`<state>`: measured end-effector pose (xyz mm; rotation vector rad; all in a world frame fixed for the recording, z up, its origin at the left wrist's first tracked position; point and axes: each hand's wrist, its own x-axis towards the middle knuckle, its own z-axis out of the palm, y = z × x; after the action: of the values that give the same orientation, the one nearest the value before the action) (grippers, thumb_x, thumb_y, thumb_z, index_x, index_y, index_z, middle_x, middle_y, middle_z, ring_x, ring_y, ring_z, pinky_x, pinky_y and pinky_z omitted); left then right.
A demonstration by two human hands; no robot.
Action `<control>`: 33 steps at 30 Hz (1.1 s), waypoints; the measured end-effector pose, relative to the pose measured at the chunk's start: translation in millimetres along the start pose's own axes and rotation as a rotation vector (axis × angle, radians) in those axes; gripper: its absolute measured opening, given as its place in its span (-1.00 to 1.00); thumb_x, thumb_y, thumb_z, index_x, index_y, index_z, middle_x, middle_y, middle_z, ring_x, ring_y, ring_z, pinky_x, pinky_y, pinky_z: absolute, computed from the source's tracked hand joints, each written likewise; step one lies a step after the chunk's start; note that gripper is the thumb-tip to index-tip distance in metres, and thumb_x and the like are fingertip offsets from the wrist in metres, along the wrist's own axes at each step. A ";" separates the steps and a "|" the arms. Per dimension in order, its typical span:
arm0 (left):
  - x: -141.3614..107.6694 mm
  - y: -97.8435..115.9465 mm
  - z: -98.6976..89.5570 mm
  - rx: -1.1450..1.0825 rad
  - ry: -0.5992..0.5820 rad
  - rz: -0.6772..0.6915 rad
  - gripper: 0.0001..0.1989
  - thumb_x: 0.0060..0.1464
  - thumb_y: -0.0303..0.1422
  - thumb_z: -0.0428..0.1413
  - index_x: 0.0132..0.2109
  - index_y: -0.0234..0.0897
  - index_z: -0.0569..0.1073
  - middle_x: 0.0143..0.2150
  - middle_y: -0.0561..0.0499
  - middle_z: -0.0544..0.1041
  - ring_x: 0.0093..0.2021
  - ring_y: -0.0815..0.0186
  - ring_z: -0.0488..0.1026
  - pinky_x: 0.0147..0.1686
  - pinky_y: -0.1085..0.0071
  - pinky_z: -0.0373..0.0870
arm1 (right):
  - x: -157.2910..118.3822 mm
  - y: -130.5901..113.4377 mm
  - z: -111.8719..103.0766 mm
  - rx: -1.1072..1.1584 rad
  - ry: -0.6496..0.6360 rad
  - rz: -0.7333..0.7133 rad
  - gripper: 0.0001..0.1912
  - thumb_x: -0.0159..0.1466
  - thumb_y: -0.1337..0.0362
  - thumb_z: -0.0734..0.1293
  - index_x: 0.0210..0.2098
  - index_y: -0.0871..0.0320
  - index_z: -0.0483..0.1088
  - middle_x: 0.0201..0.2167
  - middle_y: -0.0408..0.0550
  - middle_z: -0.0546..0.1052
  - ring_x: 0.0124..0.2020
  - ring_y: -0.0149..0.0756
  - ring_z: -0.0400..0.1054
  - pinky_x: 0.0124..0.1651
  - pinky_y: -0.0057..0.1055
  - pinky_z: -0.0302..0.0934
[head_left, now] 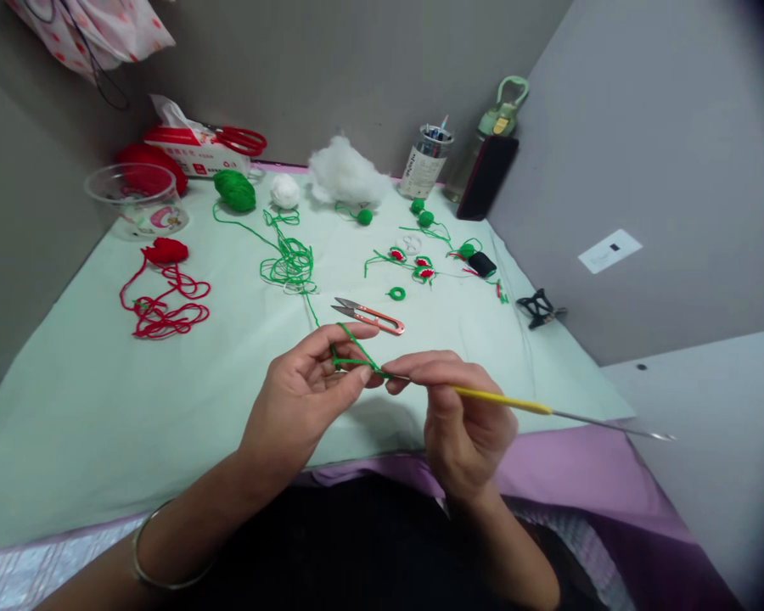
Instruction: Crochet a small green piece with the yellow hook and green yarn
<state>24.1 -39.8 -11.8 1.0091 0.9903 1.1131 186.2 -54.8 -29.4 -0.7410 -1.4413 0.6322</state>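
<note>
Green yarn [358, 344] is looped over the raised index finger of my left hand [306, 378], and its thumb pinches the strand. My right hand [468, 407] grips a crochet hook [509, 400] with a yellow handle, its far metal end pointing right. The hook's near tip meets the yarn between the two hands, where small stitches are hard to make out. A strand runs from my left hand back to a loose green tangle [289, 263] and a green yarn ball [235, 190]. Orange-handled thread snips [370, 316] lie just beyond my fingers.
Red yarn [169, 251] lies at the left, near a clear tub [137, 212]. White stuffing [345, 174], a pen jar [425, 161] and a phone [487, 178] stand along the back. Small green and red crocheted pieces [424, 271] and black thread [482, 264] are at the right.
</note>
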 end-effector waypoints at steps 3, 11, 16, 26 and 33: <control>0.2 -1.1 -0.6 -0.006 -0.014 0.009 -0.71 0.12 -0.41 0.29 0.01 -0.19 0.58 -0.27 0.08 0.56 -0.24 0.36 0.63 -0.14 0.50 0.55 | 0.0 -0.3 -1.2 -0.019 -0.013 -0.005 -0.78 0.46 0.36 0.23 -0.08 0.10 0.53 -0.21 -0.02 0.64 -0.25 -0.26 0.54 -0.24 -0.24 0.47; -1.5 -2.9 1.6 0.087 0.031 0.143 -0.75 0.10 -0.46 0.28 -0.04 -0.19 0.61 -0.32 0.10 0.57 -0.28 0.43 0.60 -0.22 0.59 0.54 | 1.3 -1.6 -5.0 -0.142 -0.077 -0.112 -0.75 0.44 0.42 0.22 -0.03 0.10 0.51 -0.23 -0.02 0.65 -0.21 -0.23 0.56 -0.19 -0.19 0.48; -4.5 -6.8 2.7 0.253 0.086 0.339 -0.75 0.14 -0.52 0.25 -0.06 -0.17 0.63 -0.22 0.09 0.59 -0.22 0.47 0.57 -0.12 0.63 0.51 | -0.9 -0.4 -6.0 -0.196 -0.113 -0.170 -0.73 0.42 0.46 0.24 0.01 0.13 0.49 -0.21 0.01 0.64 -0.13 -0.21 0.56 -0.14 -0.19 0.48; -1.7 -10.9 1.3 0.096 0.053 0.263 -0.72 0.17 -0.41 0.28 0.04 -0.14 0.61 -0.17 0.08 0.65 -0.14 0.45 0.60 -0.07 0.63 0.49 | 0.7 1.4 1.8 -0.068 0.028 -0.057 -0.75 0.45 0.41 0.23 -0.07 0.10 0.54 -0.27 -0.04 0.63 -0.19 -0.21 0.55 -0.19 -0.20 0.47; 2.2 -8.8 2.8 -0.008 0.053 0.168 -0.67 0.08 -0.41 0.36 0.01 -0.11 0.63 -0.31 0.12 0.56 -0.25 0.47 0.56 -0.17 0.63 0.50 | 1.5 4.7 2.7 0.061 0.072 0.074 -0.78 0.46 0.37 0.24 -0.11 0.09 0.54 -0.21 -0.04 0.63 -0.33 -0.30 0.51 -0.25 -0.23 0.42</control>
<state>29.1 -39.3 -19.8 1.0756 0.9560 1.2872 183.8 -50.5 -32.1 -0.7650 -1.3284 0.6969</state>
